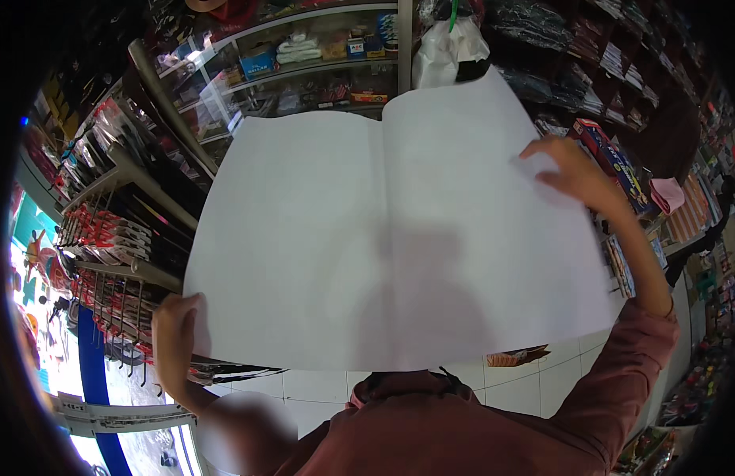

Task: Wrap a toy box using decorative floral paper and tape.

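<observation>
A large blank white paper sheet [296, 238] with a fold down its middle is spread in front of my chest. Its right half bulges up at the far end, and a shadow falls over its lower middle. My left hand [174, 327] grips the sheet's lower left edge, thumb on top and the other fingers partly hidden. Over the right edge, my right hand [567, 169] has its thumb and forefinger apart on or just above the paper. What lies under the sheet is mostly hidden.
A glass display case [311, 77] with small boxes stands beyond the sheet. Hooked racks of packaged goods [111, 232] crowd the left side. On the right are a long printed box [614, 166], a pink cloth [667, 195] and shelves of bagged items [582, 71]. White floor tiles [513, 390] show below.
</observation>
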`<action>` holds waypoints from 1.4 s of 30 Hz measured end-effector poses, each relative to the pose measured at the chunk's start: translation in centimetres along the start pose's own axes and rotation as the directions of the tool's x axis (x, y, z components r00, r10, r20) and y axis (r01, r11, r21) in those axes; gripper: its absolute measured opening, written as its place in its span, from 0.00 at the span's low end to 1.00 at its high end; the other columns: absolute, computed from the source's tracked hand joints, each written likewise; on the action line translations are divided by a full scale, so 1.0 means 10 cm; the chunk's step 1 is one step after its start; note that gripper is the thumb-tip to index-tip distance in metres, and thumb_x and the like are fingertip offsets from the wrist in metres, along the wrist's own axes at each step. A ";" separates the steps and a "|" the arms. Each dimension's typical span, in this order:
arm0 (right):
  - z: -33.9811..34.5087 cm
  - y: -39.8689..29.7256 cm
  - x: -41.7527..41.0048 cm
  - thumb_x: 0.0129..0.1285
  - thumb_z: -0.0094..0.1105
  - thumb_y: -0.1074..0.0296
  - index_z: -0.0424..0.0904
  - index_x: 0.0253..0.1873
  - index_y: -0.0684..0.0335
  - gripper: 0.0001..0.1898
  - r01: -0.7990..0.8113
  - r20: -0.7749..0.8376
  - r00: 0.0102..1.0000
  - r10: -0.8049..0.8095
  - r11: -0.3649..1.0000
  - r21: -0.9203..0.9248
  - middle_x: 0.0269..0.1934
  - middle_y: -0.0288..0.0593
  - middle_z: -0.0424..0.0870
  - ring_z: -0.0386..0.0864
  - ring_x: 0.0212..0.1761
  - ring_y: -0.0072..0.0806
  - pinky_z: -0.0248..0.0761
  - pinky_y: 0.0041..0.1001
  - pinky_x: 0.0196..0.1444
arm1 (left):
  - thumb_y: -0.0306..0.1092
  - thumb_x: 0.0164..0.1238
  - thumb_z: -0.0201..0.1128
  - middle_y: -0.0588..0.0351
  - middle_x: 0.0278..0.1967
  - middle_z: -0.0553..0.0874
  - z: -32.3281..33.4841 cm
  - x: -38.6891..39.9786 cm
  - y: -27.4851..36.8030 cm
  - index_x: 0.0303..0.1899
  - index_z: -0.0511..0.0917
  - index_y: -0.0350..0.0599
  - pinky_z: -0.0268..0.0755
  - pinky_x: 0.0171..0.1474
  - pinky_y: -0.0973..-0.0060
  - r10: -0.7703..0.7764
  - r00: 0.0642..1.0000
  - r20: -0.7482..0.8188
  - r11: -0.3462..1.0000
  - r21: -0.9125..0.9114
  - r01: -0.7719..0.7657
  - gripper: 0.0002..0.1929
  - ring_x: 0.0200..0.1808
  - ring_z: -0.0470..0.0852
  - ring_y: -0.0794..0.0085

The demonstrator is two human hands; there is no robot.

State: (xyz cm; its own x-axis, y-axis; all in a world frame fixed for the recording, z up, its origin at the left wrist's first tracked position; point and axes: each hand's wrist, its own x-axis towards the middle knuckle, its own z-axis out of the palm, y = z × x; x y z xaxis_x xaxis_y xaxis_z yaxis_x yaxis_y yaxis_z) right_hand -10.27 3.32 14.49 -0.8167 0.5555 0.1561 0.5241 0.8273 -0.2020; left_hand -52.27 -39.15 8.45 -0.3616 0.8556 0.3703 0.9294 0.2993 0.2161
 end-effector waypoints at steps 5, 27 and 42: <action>0.56 -0.49 -0.28 0.52 0.67 0.78 0.75 0.57 0.66 0.25 -0.239 0.154 0.950 0.273 0.949 -0.206 0.61 0.60 0.71 0.76 0.56 0.51 0.70 0.38 0.61 | 0.26 0.52 0.70 0.47 0.44 0.81 0.02 -0.21 0.12 0.53 0.79 0.45 0.69 0.52 0.58 -0.109 0.992 0.061 0.976 0.195 0.095 0.23 0.48 0.79 0.54; 1.81 -1.15 -0.31 0.76 0.41 0.54 0.56 0.75 0.54 0.27 0.195 -0.003 0.981 -0.196 0.974 0.113 0.75 0.48 0.56 0.51 0.78 0.44 0.43 0.46 0.76 | 0.52 0.74 0.51 0.53 0.74 0.59 1.57 0.39 1.48 0.71 0.64 0.61 0.40 0.75 0.47 0.252 0.938 0.236 0.958 -0.197 -0.208 0.27 0.75 0.54 0.48; 1.74 -0.80 -0.66 0.73 0.46 0.47 0.60 0.74 0.54 0.30 -0.284 -0.155 0.950 0.272 0.957 -0.056 0.75 0.57 0.54 0.48 0.78 0.52 0.39 0.56 0.75 | 0.50 0.75 0.50 0.39 0.72 0.62 1.50 0.29 1.18 0.68 0.68 0.46 0.40 0.74 0.46 -0.045 0.990 0.134 0.999 0.027 0.042 0.27 0.75 0.54 0.45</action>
State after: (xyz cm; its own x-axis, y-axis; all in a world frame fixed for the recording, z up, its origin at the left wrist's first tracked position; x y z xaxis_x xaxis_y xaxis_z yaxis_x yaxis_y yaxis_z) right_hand -13.28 -8.45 -1.73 -0.5955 0.7656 0.2435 0.7469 0.6392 -0.1830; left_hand -41.22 -26.79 -1.42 -0.3903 0.8901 0.2354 0.9149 0.3464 0.2072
